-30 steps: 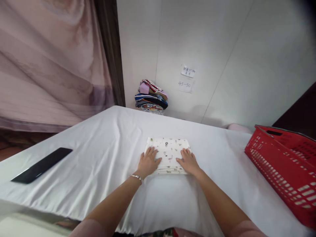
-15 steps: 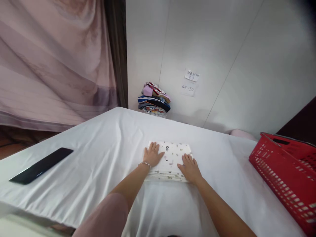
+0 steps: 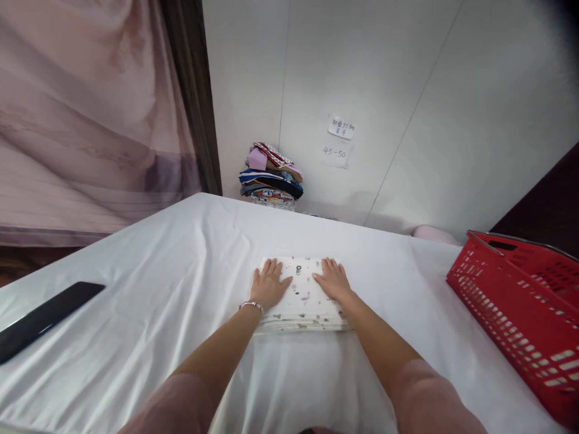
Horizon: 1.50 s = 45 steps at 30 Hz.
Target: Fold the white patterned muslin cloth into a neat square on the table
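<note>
A folded white cloth (image 3: 304, 301) with small scattered prints lies in several layers on the white-covered table (image 3: 208, 259). My left hand (image 3: 270, 284) rests flat on its left side, fingers spread, a bracelet on the wrist. On the cloth's upper right part lies my right hand (image 3: 333, 279), palm down with the fingers stretched out. Neither hand grips the cloth; both touch it from above. The cloth's folded edges face me.
At the right edge stands a red plastic basket (image 3: 511, 313) with a handle. A black flat object (image 3: 49, 316) lies at the left. Behind the table is a stack of folded fabrics (image 3: 271, 178). Handwritten paper notes (image 3: 335, 154) hang on the wall; a pink curtain (image 3: 90, 120) hangs left.
My right hand has moved farther up the cloth, toward its far edge. My left hand stays at the left side. The whole view has shifted slightly.
</note>
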Available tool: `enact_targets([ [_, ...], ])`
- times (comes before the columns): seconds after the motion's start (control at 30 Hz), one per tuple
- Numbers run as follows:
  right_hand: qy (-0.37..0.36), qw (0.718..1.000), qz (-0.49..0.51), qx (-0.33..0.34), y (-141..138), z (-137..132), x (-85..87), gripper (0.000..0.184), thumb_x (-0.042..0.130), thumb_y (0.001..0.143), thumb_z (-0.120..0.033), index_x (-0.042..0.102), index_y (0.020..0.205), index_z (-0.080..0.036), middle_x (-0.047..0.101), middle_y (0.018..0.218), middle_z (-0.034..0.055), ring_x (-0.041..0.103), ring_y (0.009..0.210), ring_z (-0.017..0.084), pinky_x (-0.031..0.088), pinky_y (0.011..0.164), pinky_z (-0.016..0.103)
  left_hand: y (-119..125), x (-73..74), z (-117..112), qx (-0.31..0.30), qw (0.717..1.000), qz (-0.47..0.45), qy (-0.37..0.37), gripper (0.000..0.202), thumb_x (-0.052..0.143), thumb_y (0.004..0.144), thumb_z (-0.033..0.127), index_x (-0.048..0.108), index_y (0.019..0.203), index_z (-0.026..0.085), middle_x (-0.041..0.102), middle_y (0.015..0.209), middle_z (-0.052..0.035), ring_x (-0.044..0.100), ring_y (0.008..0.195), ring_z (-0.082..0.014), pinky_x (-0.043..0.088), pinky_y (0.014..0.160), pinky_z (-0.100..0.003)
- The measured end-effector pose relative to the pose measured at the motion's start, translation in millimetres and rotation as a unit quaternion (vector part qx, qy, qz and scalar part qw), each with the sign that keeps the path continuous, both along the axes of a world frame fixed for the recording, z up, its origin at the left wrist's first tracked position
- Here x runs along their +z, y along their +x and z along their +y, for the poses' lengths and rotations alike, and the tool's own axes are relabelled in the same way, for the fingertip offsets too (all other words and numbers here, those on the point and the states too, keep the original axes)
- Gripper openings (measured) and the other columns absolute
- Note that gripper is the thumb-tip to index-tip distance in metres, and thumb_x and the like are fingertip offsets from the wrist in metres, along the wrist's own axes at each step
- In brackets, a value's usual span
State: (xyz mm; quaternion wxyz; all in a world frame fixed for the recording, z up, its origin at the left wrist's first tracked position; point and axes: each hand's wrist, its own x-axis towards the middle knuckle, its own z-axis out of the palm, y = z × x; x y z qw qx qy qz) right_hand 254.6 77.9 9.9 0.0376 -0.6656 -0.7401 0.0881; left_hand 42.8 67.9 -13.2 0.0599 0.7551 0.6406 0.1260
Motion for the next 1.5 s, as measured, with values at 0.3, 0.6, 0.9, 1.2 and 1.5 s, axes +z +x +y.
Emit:
enact_targets([
  [0.3, -0.005, 1.000, 0.007, -0.014, 14.8, 8.4, -22.3, 0.075, 0.020, 0.088, -0.060, 0.018, 0.146, -0.012, 0.012, 0.153, 0.0071, 0.005, 0.140, 0.021, 0.000, 0.111, 0.041, 0.4, -0.7, 2.2, -0.005, 1.000, -0.022, -0.009, 0.062, 0.030, 0.086, 0.056, 0.034, 0.138, 0.022, 0.024, 0.150, -0.0067, 0.012, 0.140, -0.0255, 0.017, 0.109, -0.053],
  [0.6, -0.009, 0.996, 0.082, -0.043, 27.6, -3.6, -3.0, 0.064, 0.039, 0.086, -0.043, 0.027, 0.143, -0.014, 0.018, 0.152, 0.0103, 0.012, 0.139, 0.024, 0.014, 0.111, 0.040, -19.0, 20.5, -20.6, 0.034, 0.994, -0.093, -0.039, 0.059, 0.041, 0.083, 0.044, 0.037, 0.134, 0.014, 0.027, 0.148, -0.0127, 0.024, 0.136, -0.0261, 0.029, 0.105, -0.041],
  [0.9, 0.069, 0.930, 0.326, -0.154, 61.9, -75.5, -37.2, 0.066, 0.047, 0.077, -0.041, 0.038, 0.138, -0.019, 0.045, 0.138, 0.0083, 0.042, 0.126, 0.025, 0.033, 0.104, 0.043, -52.6, 12.8, -56.4, 0.130, 0.970, -0.161, -0.130, 0.054, 0.046, 0.079, 0.050, 0.047, 0.121, 0.016, 0.065, 0.107, -0.0150, 0.061, 0.098, -0.0294, 0.046, 0.078, -0.038],
  [1.2, 0.080, 0.957, 0.253, -0.117, 26.0, -110.4, -41.9, 0.066, 0.036, 0.084, -0.048, 0.033, 0.140, -0.014, 0.034, 0.145, 0.0081, 0.030, 0.134, 0.023, 0.024, 0.111, 0.038, -73.5, 17.9, -25.2, 0.178, 0.952, -0.226, -0.105, 0.055, 0.056, 0.072, 0.052, 0.052, 0.118, 0.021, 0.064, 0.112, -0.0103, 0.058, 0.104, -0.0280, 0.043, 0.083, -0.035],
  [1.5, 0.181, 0.935, 0.286, -0.102, 28.7, -125.2, -43.5, 0.056, 0.031, 0.087, -0.047, 0.048, 0.129, -0.014, 0.036, 0.143, 0.0114, 0.030, 0.132, 0.024, 0.025, 0.110, 0.041, -92.4, -6.4, -62.3, 0.154, 0.900, -0.408, 0.015, 0.041, 0.041, 0.082, 0.047, 0.060, 0.105, 0.019, 0.068, 0.090, -0.0027, 0.062, 0.083, -0.0165, 0.048, 0.078, -0.027],
])
